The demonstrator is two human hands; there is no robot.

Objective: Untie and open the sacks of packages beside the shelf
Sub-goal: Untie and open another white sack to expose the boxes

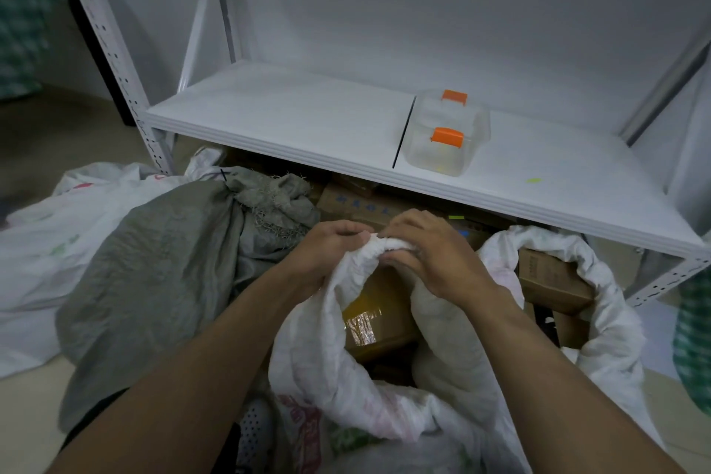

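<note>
Bare left hand (327,246) and right hand (434,252) gripping rolled rim of crumpled white sack (323,362), box (379,306) inside

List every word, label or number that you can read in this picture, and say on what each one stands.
No text here can be read for certain.
Blue characters on the cardboard box under the shelf: blurred.
Dark print on the brown box in the right white sack: too small.
Red print on the near white sack: blurred.
</note>
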